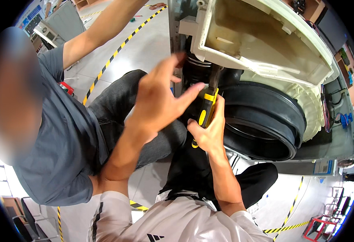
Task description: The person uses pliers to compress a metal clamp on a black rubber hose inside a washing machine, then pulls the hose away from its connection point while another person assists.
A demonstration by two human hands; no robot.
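An opened machine with a grey casing (347, 141) stands ahead and to the right. A co-worker (70, 133) sits on the left, one arm stretched up past its near edge. Across the machine's upper part sits a pale plastic housing (265, 36); below it is a wide black rubber ring (265, 105). The right hand (210, 135) is just left of that ring, its fingers wrapped around the black-and-yellow tool (206, 109). The tool's long axis runs steeply up and slightly rightward, its metal end under the housing's lower edge, beside a black ribbed hose (196, 71); whether they touch I cannot tell. The left hand (156, 101), blurred, is to the tool's left, fingers spread and apparently empty, thumb pointing at the upper handle. The left fingertips lie nearer the hose; the right hand is nearer the handle.
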